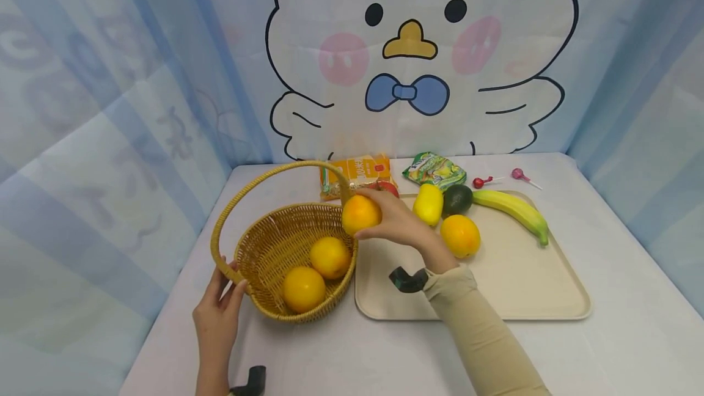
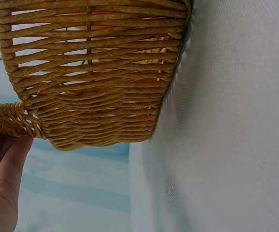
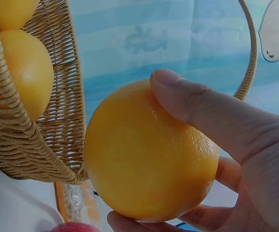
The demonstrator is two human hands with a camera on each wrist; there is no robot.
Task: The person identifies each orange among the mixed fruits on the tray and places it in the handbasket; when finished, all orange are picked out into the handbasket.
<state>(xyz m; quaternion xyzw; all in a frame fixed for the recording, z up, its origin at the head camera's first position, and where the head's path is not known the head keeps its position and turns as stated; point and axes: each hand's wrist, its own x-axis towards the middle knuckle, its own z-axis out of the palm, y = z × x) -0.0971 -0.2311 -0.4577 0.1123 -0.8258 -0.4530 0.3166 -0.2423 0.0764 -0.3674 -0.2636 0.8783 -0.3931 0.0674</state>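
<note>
On the white bench [image 1: 616,347], an orange [image 1: 360,214] is gripped by the right hand [image 1: 398,223] over the basket [image 1: 264,249], whose handle is pinched by the left hand's [image 1: 216,318] fingers [image 1: 238,291].

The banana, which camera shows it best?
The head view. There the banana lies whole at the far right of the tray, beside the avocado. Neither wrist view shows it: the left sees only basket and table, the right an orange held by the basket.
</note>
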